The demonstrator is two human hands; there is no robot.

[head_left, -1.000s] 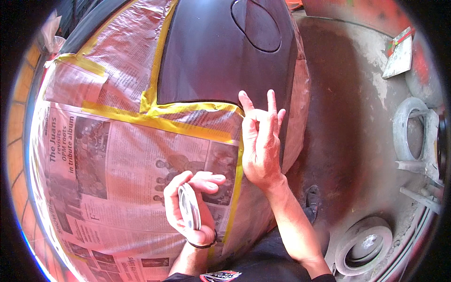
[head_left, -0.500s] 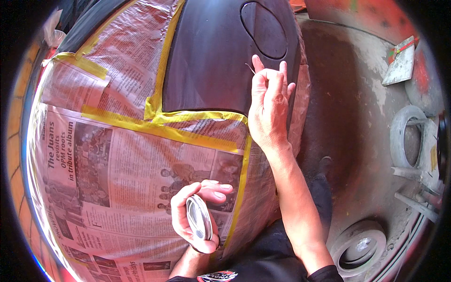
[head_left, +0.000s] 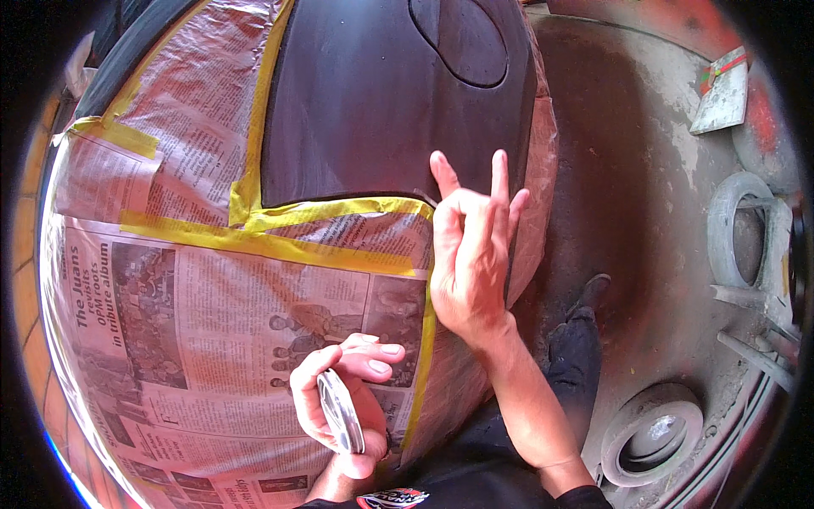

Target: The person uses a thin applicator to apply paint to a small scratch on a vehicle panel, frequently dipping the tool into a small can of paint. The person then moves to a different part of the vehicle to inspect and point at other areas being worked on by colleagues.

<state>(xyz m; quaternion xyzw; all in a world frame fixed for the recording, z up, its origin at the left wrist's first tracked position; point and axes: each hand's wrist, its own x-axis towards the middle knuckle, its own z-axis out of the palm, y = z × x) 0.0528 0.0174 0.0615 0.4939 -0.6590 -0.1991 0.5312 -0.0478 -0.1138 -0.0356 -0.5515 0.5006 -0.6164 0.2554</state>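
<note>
My left hand [head_left: 307,397] grips a round, shallow metal lid [head_left: 341,412] by its edge, turned nearly edge-on. Its fingertips curl above the lid, over newspaper [head_left: 229,314] that masks the car body. Farther forward, my right hand [head_left: 471,263] hovers at the lower right corner of a dark car panel [head_left: 356,110], back of the hand up. Several of its fingers are stretched apart while another bends toward the palm; its thumb is hidden. No object shows in it. A rounded fuel-door outline [head_left: 475,51] lies beyond, and yellow masking tape [head_left: 271,242] borders the panel.
A worn concrete floor [head_left: 627,212] lies on the right. A grey tire [head_left: 617,433] rests at the lower right, another [head_left: 721,229] stands against the right side. A stained flat board [head_left: 721,89] leans at the far right. My shoe [head_left: 593,293] shows beside the car.
My right hand has drawn back toward me, away from the fuel-door outline. The lid in my left hand has tilted more edge-on. The whole view has shifted slightly, and my shoe shows more clearly.
</note>
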